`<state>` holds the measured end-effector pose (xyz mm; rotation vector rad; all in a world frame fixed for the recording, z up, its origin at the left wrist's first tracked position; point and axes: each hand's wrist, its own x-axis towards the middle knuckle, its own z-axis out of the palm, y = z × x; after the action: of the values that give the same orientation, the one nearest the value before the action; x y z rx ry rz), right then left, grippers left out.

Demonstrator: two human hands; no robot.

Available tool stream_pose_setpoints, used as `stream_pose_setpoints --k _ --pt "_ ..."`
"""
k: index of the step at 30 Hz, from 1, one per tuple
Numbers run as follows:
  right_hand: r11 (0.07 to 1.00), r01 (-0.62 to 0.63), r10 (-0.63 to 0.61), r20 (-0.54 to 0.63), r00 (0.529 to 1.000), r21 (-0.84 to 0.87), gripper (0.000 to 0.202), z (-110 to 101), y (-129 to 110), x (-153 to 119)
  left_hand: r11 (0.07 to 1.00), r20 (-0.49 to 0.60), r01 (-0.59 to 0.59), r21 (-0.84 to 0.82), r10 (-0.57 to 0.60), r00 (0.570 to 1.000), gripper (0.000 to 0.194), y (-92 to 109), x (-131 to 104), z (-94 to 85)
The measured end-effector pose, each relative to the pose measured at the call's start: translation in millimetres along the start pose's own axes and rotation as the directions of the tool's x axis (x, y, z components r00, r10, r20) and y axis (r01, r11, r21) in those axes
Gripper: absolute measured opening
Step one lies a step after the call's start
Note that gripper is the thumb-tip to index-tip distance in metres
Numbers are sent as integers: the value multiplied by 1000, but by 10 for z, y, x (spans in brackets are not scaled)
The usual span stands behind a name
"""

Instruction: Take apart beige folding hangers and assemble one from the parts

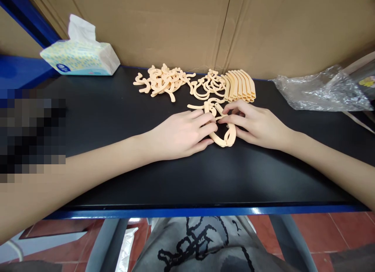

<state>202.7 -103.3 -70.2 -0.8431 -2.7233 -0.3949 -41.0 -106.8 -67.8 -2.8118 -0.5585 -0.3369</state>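
In the middle of the black table, both my hands work at a beige V-shaped plastic piece point(223, 142), made of curved arms that meet at the end nearest me. My left hand point(187, 132) has its fingers curled over the left arm of it. From the other side, my right hand point(258, 123) grips the right arm with bent fingers, its fingertips near a small part between the arms. Just beyond lies a loose curved beige part point(195, 106). The fingers partly hide where the parts join.
Behind my hands lie a heap of beige hook-shaped parts point(168, 80), thinner curved parts point(205, 86) and a row of beige curved arms point(240, 85). A tissue pack point(79, 57) stands back left, and a clear plastic bag point(316, 90) lies right. Cardboard point(164, 26) lines the back.
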Motion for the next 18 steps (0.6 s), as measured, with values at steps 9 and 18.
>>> stream_pose_setpoints --k 9,18 --pt "1000 -1 1 -9 1000 -8 25 10 4 -10 1000 13 9 -9 -8 1000 30 4 -8 2" --pt "1000 9 -9 -1 1000 -12 26 3 2 -6 1000 10 3 -5 -3 1000 30 8 2 0"
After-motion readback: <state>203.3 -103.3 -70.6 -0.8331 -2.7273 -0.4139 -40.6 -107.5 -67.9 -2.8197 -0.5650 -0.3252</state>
